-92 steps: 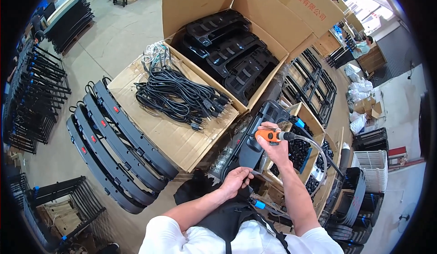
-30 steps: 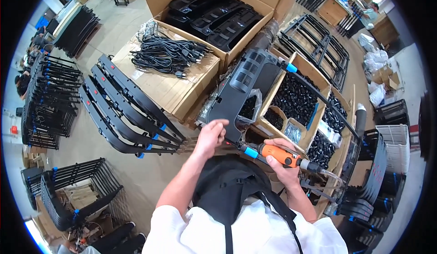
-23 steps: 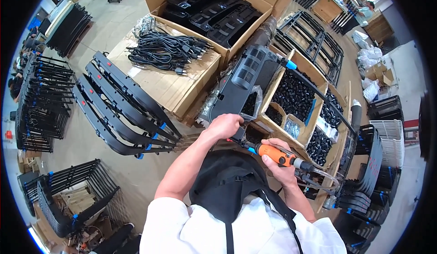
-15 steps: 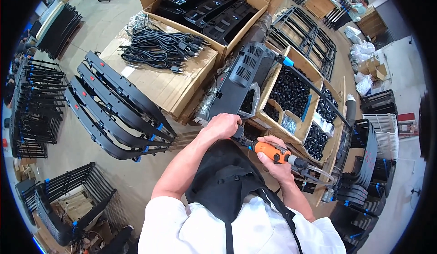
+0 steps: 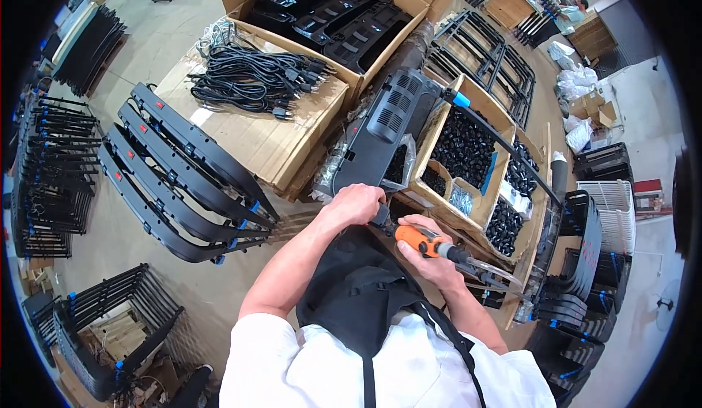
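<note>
An orange inline screwdriver (image 5: pixel 414 237) with an air hose is gripped by my right hand (image 5: pixel 431 262). Its nose points left at a small black part (image 5: pixel 381 214) at the near end of the black housing panel (image 5: pixel 380 130). That small part sits in the closed fingers of my left hand (image 5: pixel 356 204); its exact kind is hard to make out. A black tube with a blue end (image 5: pixel 459 99) joins the panel's far side and slants down to the right. The screwdriver's tip is hidden close to my left fingers.
Right of the panel stands a divided wooden bin (image 5: pixel 479 221) of black caps and screws. A bundle of black power cords (image 5: pixel 252 79) lies on a carton (image 5: pixel 292 148). Behind is an open box of black covers (image 5: pixel 344 24). Curved black frames (image 5: pixel 186 174) stand at left.
My right hand has moved slightly left with the screwdriver, bringing its nose closer to my left fingers. My left hand has stayed almost in place.
</note>
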Demonstrator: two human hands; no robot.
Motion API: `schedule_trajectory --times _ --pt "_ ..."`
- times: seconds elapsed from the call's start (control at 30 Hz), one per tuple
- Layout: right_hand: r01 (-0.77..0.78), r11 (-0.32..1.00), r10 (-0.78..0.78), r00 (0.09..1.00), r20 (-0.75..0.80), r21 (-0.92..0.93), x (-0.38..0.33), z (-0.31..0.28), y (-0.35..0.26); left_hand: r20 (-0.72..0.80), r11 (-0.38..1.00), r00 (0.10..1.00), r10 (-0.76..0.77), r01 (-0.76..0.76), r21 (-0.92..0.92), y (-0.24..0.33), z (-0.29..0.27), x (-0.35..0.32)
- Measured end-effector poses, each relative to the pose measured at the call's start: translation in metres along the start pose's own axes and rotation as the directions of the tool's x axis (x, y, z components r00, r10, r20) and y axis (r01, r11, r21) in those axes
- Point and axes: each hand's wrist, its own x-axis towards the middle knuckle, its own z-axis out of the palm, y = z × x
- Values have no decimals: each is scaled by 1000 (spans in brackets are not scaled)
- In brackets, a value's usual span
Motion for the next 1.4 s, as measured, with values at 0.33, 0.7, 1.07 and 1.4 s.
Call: schedule_trajectory --times 0.33,0.7,1.07,1.4 --pt "117 984 -101 987 125 -131 14 2 -6 17 -115 987 -162 -1 -993 -27 33 -56" --pt "82 995 -71 984 166 -62 21 3 0 26 -249 962 -272 -44 -967 -17 99 -91" --pt "38 968 -61 994 85 250 2 3 -15 135 -592 965 -223 -24 -806 -7 109 -78" --pt "135 973 -153 985 85 186 3 11 -13 153 -744 971 -186 -37 -667 -1 109 -73"
